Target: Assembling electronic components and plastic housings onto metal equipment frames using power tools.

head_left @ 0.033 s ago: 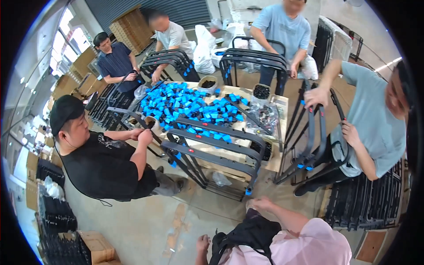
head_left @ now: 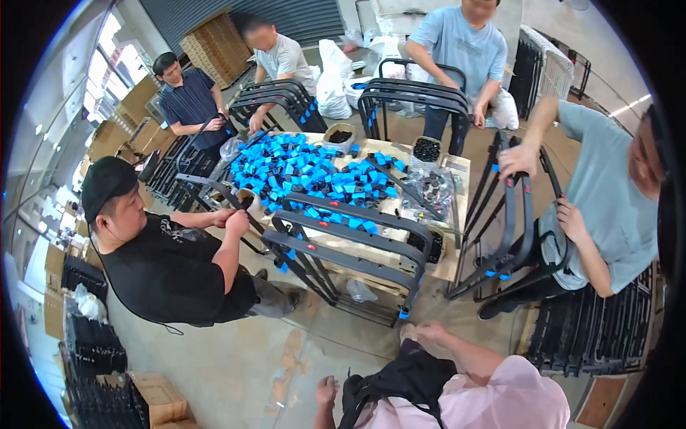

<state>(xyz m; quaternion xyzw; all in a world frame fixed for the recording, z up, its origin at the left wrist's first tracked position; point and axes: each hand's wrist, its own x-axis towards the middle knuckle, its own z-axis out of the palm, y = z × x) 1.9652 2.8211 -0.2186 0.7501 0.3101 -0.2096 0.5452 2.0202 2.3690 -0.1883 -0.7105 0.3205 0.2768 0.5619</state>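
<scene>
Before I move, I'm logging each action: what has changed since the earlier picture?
Nothing visibly moved, was grasped or let go; the scene only sits slightly right and lower in view. The bare left hand, bare right hand, dark grey round-cornered frames and heaped blue-and-black blocks stayed much as before.

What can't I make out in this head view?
All in the head view:
Left grip and right grip: too small to tell whether either holds anything; curled fingers hide the insides.
Black-shirted worker's hands: fingers hide anything between them.
Contents of the clear plastic bag: too small, blurred by glare.
Blue-and-black pile: top pieces hide the lower ones.
</scene>
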